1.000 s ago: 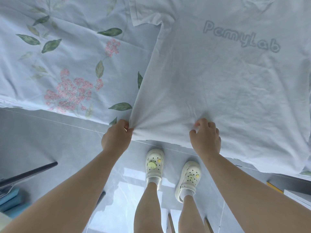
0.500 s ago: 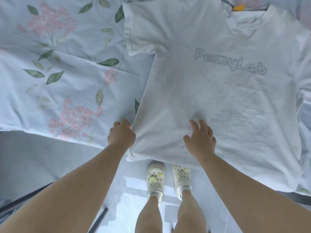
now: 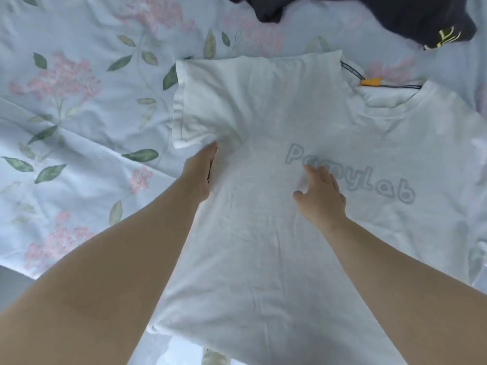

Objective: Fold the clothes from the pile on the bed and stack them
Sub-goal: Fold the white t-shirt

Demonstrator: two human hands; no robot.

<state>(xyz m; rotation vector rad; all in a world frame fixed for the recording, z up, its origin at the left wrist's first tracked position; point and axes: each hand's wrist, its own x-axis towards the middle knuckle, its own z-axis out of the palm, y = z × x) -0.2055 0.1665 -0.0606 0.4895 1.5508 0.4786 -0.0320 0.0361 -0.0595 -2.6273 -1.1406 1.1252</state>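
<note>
A white T-shirt (image 3: 263, 246) with grey "PemyLab" lettering lies spread flat on the bed, chest up, its collar with a yellow tag at the upper right. My left hand (image 3: 201, 172) lies along the shirt's left side seam just below the short sleeve (image 3: 195, 106), fingertips at the armpit; whether it grips the fabric I cannot tell. My right hand (image 3: 320, 194) rests flat on the chest, fingers spread over the first letters of the print.
The bed is covered by a pale blue floral sheet (image 3: 73, 122). A dark garment (image 3: 400, 17) with yellow markings lies at the far top right. The shirt's hem hangs over the near bed edge, above the floor (image 3: 181, 354).
Both hands left the shirt's hem and slid up the shirt: the left to the armpit under the sleeve, the right onto the chest print. My view tilted up over the bed.
</note>
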